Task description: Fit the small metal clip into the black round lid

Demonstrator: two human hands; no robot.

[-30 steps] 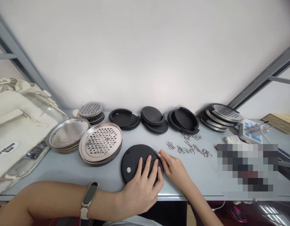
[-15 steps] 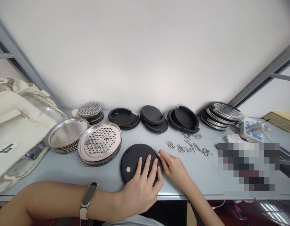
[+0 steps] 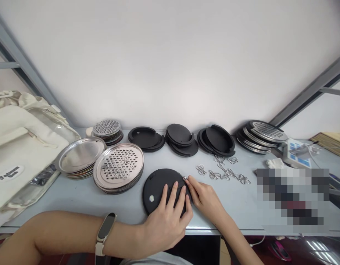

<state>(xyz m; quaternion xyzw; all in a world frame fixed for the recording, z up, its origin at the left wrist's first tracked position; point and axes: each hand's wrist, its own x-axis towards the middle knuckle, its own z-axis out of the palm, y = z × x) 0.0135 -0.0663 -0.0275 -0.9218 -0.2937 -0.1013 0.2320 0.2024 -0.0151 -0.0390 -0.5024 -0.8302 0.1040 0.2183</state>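
Observation:
A round black plastic disc [image 3: 156, 184] with a pale round spot lies near the table's front edge. Across its top rests my left hand [image 3: 170, 213], fingers spread flat and pressing on it; the thumb's grip is hard to see. At the disc's upper right rim, my right hand [image 3: 203, 195] is closed in a pinch on a small metal wire clip [image 3: 184, 178]. The fingertips hide most of that clip. Several similar bent wire clips [image 3: 214, 175] are scattered on the table beyond my right hand.
To the left stand stacks of round metal grater plates [image 3: 118, 167] and plain metal discs [image 3: 81, 156]. Black round holders [image 3: 146, 138] line the wall, with assembled graters [image 3: 267, 132] at the far right. A cream bag [image 3: 18, 147] sits left, a power strip [image 3: 296, 152] right.
Both hands stay in nearly the same place on the disc and clip. The whole view has shifted slightly, with things appearing a little further right.

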